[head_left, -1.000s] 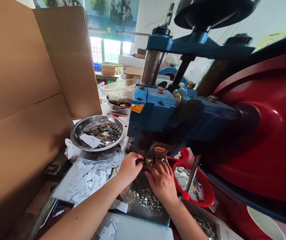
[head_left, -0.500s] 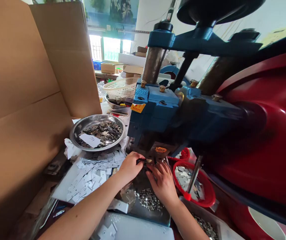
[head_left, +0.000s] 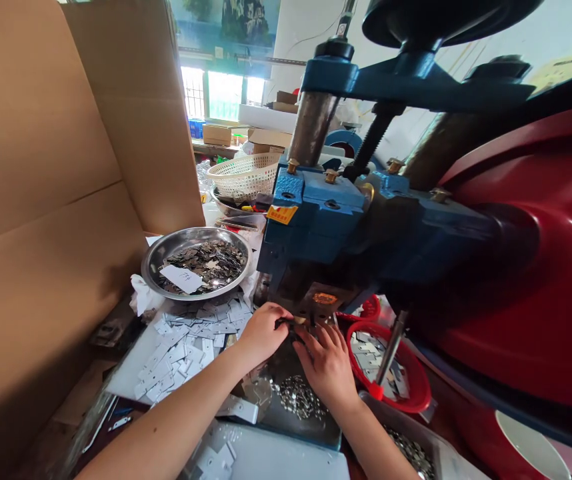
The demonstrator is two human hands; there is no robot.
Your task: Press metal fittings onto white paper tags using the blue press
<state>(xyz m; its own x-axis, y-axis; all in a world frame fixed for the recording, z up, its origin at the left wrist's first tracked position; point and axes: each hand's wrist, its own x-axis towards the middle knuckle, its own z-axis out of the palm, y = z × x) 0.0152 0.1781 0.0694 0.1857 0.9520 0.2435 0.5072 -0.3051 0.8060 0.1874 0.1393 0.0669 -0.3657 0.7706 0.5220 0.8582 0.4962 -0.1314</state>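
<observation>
Under the blue press head (head_left: 316,227), seen from my head camera, both my hands meet at the die. My left hand (head_left: 262,332) has its fingers curled and pinched on a small dark part (head_left: 286,325) right below the ram; my right hand (head_left: 327,363) lies flat beside it, fingertips touching the same spot. Just behind my left wrist, flat metal blanks (head_left: 186,343) cover the counter, with a steel bowl (head_left: 153,257) of stamped pieces beyond. A red basket (head_left: 411,393) sits right of my right hand.
</observation>
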